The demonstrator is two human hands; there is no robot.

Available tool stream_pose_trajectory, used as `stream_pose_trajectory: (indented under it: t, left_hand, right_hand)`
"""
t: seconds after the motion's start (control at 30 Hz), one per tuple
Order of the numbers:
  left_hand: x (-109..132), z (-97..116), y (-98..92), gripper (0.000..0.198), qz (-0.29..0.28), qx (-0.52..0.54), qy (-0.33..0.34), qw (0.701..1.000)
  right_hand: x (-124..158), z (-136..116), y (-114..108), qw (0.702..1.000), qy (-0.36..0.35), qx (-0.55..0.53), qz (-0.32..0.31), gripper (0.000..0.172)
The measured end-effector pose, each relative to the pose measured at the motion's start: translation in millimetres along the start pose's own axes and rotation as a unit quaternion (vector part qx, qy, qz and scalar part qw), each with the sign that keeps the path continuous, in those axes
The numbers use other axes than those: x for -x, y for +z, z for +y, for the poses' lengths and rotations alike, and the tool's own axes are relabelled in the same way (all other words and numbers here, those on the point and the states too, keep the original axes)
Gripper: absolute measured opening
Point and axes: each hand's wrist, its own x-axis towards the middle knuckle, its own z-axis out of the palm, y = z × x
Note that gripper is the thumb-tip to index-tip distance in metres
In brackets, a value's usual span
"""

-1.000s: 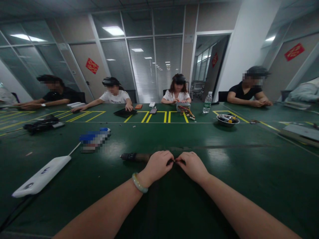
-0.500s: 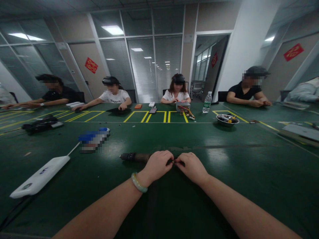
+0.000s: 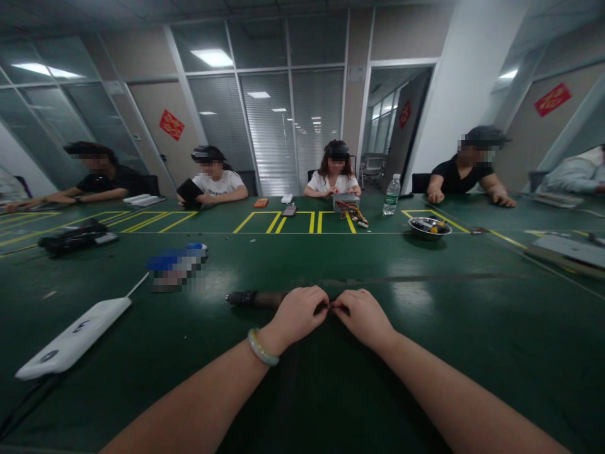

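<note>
Unmoved, left hand [image 3: 302, 312] grips dark cylindrical tool [image 3: 255, 298]; right hand [image 3: 363, 315] pinches its tip.

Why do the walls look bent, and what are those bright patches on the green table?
Head view: a wide lens bows the white pillar outward near the edge; ceiling light panels glare off the glossy green table; dim light leaves the small glinting part pinched between left hand and right hand hard to make out; a pixelated block masks the blue object.
</note>
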Motion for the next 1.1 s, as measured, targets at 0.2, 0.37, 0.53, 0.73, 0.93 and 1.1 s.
stream_pose_trajectory:
  t: [0.2, 0.37, 0.53, 0.73, 0.93, 1.1]
  left_hand:
    - [0.4, -1.2, 0.1, 0.009, -0.001, 0.006, -0.001, 1.0]
    - [0.6, -2.2, 0.0, 0.01, -0.002, 0.007, 0.0, 1.0]
    - [0.7, -3.2, 1.1, 0.009, -0.004, 0.011, 0.001, 1.0]
    - [0.6, -4.4, 3.4, 0.011, -0.012, 0.004, -0.002, 1.0]
    - [0.5, -5.5, 4.2, 0.012, -0.009, 0.008, -0.003, 1.0]
    - [0.3, -5.8, 4.7, 0.012, -0.006, 0.013, -0.005, 1.0]
  right_hand:
    - [-0.4, 0.8, -2.2, 1.0, -0.005, 0.005, -0.006, 0.009]
    - [-1.5, 3.5, -2.1, 1.0, 0.0, 0.009, -0.002, 0.01]
    - [-0.9, 1.7, -1.7, 1.0, -0.02, 0.002, -0.01, 0.009]
    - [-0.3, 0.4, -1.6, 1.0, -0.025, 0.015, -0.007, 0.008]
    - [-0.8, 5.5, -1.2, 1.0, -0.015, 0.02, -0.004, 0.006]
    - [0.1, 5.7, -0.8, 1.0, -0.014, 0.018, -0.001, 0.006]
